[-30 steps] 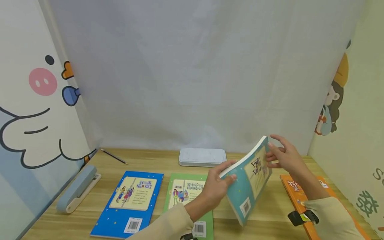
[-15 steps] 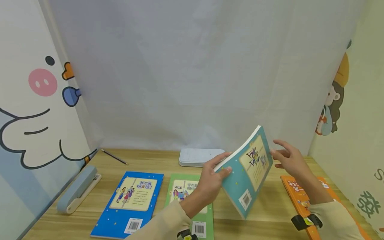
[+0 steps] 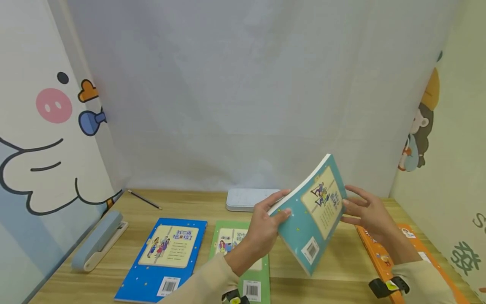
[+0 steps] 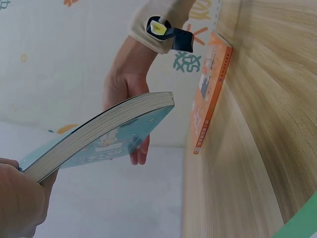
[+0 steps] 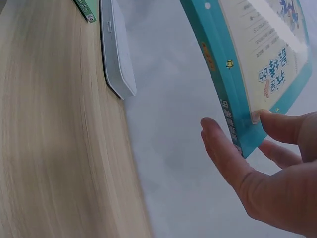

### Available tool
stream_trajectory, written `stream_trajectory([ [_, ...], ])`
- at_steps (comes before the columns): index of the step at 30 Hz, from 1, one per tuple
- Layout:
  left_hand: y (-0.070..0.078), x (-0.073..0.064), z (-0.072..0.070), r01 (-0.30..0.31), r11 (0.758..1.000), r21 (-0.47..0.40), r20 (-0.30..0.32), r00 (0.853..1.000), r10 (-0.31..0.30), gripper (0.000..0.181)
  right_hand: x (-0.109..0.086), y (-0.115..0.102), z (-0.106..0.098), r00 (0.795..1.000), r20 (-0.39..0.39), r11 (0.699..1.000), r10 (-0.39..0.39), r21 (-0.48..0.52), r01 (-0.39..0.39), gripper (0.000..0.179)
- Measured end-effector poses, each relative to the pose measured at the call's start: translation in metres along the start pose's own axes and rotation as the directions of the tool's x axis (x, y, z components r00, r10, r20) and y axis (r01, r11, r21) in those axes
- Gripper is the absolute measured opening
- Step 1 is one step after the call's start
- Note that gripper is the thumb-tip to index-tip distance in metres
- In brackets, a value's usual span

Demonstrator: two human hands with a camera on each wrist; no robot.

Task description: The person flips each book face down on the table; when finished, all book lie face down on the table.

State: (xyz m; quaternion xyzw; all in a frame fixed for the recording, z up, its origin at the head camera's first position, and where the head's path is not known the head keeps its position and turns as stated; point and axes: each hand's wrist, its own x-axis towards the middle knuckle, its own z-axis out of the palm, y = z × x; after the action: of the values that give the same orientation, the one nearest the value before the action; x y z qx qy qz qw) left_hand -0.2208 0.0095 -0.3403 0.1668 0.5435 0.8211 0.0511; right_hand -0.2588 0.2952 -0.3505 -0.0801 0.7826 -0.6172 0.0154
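A teal paperback book (image 3: 317,215), back cover and barcode toward me, is held tilted above the table and bends slightly. My left hand (image 3: 260,228) grips its left edge, thumb on the cover and fingers behind. At the right edge is my right hand (image 3: 373,215); in the right wrist view its thumb (image 5: 282,126) touches the cover near a corner, with another finger behind and the index finger stretched out beside the spine. The left wrist view shows the page edges of the book (image 4: 106,126). Below lies a green book (image 3: 252,276), partly covered by my left arm.
A blue book (image 3: 171,249) lies left of the green one, and an orange book (image 3: 383,257) sits under my right forearm. A stapler (image 3: 99,242) stands at the left, a pencil (image 3: 145,199) behind it. The pale case (image 3: 247,199) is at the back, before a grey curtain (image 3: 243,93).
The teal book has risen slightly, shifted left and turned its cover more toward me. My right hand has moved down along its right edge, its fingers shifting their hold.
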Motion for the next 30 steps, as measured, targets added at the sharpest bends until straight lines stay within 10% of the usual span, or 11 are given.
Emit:
stream_trajectory([
  [17,0.001,0.001,-0.003,0.029,1.0,-0.005,0.026,0.999,-0.029,0.047,0.003,0.016,0.004,0.991,0.129,0.953,0.04,0.293,-0.077,0.078],
  [30,0.003,-0.003,-0.004,0.065,0.991,0.118,0.004,0.998,-0.065,0.046,-0.002,0.025,-0.002,0.987,0.156,0.941,0.049,0.323,-0.098,0.036],
])
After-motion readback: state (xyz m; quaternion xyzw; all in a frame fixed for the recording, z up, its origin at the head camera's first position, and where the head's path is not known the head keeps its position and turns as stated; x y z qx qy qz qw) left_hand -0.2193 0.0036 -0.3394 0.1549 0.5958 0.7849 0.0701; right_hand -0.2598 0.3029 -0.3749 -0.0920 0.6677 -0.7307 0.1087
